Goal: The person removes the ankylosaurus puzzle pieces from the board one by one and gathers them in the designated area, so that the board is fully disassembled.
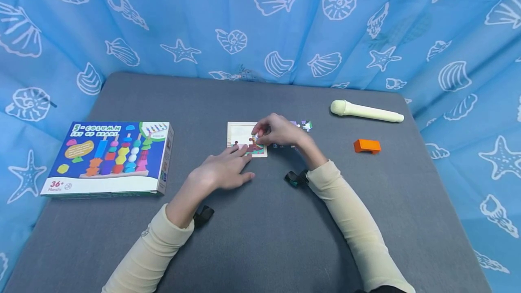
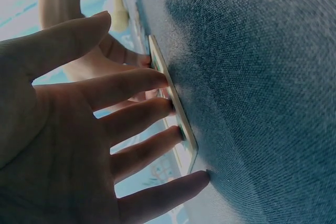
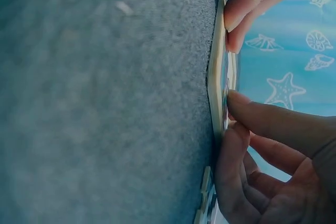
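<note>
A small wooden jigsaw board with a pale rim lies flat on the table, with some colored pieces in its lower part. My left hand rests its outstretched fingertips on the board's near left side; in the left wrist view, several fingers touch the board's rim. Over the board's right half, my right hand pinches a puzzle piece between thumb and fingers. In the right wrist view, the thumb is close against the board; the piece is mostly hidden there.
Loose puzzle pieces lie right of the board, partly behind the right hand. A boxed bead set stands at the left. Toward the right are a cream microphone-shaped object and an orange arch block. A blue shell-patterned curtain surrounds the table.
</note>
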`<state>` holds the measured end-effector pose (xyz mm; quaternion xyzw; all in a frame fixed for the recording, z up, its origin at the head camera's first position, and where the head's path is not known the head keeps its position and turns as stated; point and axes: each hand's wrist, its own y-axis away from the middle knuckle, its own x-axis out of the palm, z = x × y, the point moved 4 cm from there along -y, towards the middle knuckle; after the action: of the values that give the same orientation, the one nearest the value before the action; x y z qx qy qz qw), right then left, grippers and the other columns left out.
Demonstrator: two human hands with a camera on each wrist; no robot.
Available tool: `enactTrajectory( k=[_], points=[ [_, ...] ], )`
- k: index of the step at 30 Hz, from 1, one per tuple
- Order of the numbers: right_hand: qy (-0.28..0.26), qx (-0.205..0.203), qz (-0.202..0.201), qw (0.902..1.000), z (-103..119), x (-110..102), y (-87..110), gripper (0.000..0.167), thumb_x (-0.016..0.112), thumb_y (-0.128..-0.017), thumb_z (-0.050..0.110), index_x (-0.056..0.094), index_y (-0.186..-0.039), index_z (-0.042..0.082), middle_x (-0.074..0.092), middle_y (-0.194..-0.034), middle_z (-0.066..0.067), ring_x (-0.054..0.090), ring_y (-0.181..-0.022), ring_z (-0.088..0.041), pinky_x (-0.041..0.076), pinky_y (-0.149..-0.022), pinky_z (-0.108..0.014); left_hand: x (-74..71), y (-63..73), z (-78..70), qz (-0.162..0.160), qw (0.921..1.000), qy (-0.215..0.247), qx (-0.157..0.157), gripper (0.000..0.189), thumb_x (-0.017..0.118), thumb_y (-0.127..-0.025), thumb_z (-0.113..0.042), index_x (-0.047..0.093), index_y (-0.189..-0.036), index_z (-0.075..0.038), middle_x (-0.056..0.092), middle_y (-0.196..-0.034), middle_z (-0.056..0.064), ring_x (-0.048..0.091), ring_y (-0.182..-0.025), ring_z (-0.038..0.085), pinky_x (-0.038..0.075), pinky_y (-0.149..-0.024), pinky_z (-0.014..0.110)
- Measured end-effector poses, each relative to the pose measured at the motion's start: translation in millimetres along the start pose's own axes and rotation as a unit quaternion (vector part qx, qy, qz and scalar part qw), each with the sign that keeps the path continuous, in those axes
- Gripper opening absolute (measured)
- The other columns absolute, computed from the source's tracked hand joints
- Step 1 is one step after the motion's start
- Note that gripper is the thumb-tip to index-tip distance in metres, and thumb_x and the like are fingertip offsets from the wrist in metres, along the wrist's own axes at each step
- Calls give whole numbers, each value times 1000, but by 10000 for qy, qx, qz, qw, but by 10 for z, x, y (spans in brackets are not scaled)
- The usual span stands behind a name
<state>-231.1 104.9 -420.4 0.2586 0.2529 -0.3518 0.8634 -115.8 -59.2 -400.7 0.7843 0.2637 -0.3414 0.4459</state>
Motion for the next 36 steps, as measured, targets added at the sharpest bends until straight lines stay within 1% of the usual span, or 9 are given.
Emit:
enactTrajectory(
  k=[6, 10, 13, 18, 22, 24, 30, 33, 36],
  points=[
    [247, 154, -59, 9996, 25, -1, -32, 15, 80, -95, 2, 79, -109, 3, 67, -88, -4, 58, -78, -13, 51, -70, -24, 3, -3, 4, -14, 10000, 10, -3, 68, 49, -114, -48, 32, -173, -19, 13, -185, 4, 9, -174, 27, 33, -127, 74],
    [357, 124, -113, 9992, 37, -5, -35, 16, 83, -93, 2, 79, -109, 4, 72, -94, -6, 62, -85, -15, 51, -75, -25, 6, -4, 9, -19, 10000, 12, -12, 68, 49, -114, -49, 32, -173, -19, 14, -185, 4, 10, -174, 27, 33, -126, 75],
    [379, 54, -190, 9991, 39, -14, -32, 18, 84, -91, 0, 80, -108, 4, 76, -97, -9, 66, -89, -17, 54, -79, -26, 4, 0, 12, -41, 10000, 39, -19, 68, 49, -114, -49, 33, -172, -19, 14, -185, 4, 11, -174, 27, 33, -126, 75],
    [223, -117, -276, 9993, 38, -32, 1, 21, 83, -89, -4, 81, -107, 6, 78, -99, -10, 70, -91, -19, 60, -85, -29, 8, -2, 13, -63, 10000, 52, -14, 67, 50, -114, -48, 34, -172, -18, 15, -185, 4, 11, -173, 28, 32, -126, 76],
    [-26, -260, -153, 9995, 56, -23, 54, 19, 79, -93, -5, 80, -108, 5, 76, -99, -10, 70, -91, -19, 61, -88, -31, 7, -6, 14, -53, 10000, 24, -29, 68, 50, -114, -49, 33, -172, -19, 14, -185, 4, 11, -174, 28, 32, -126, 76],
    [-89, -347, -128, 9993, 60, -19, 80, 17, 78, -94, -6, 79, -108, 4, 76, -100, -11, 70, -91, -19, 61, -88, -31, 6, -6, 13, -55, 10000, 14, -32, 68, 50, -114, -49, 33, -172, -19, 14, -185, 4, 11, -174, 28, 32, -126, 76],
    [-223, -545, -292, 9978, 38, -36, 137, 14, 78, -95, -5, 76, -106, 3, 76, -103, -12, 70, -89, -18, 59, -79, -26, 9, -4, 10, -54, 10000, 3, -30, 68, 50, -114, -49, 33, -172, -19, 14, -185, 4, 11, -174, 27, 32, -127, 75],
    [-390, -606, -289, 9970, 8, -52, 174, 16, 78, -95, -4, 76, -110, 2, 76, -106, -14, 71, -90, -18, 59, -77, -24, 7, -4, 10, -59, 10000, -2, -24, 68, 50, -114, -49, 33, -172, -19, 15, -185, 4, 12, -173, 27, 33, -126, 75],
    [-580, -558, -242, 9965, -34, -74, 226, 18, 78, -96, -4, 76, -114, 0, 76, -110, -16, 72, -89, -17, 60, -75, -24, 5, -3, 10, -64, 10000, -9, -23, 68, 50, -114, -49, 33, -172, -18, 15, -185, 4, 12, -173, 27, 33, -126, 75]
  ],
)
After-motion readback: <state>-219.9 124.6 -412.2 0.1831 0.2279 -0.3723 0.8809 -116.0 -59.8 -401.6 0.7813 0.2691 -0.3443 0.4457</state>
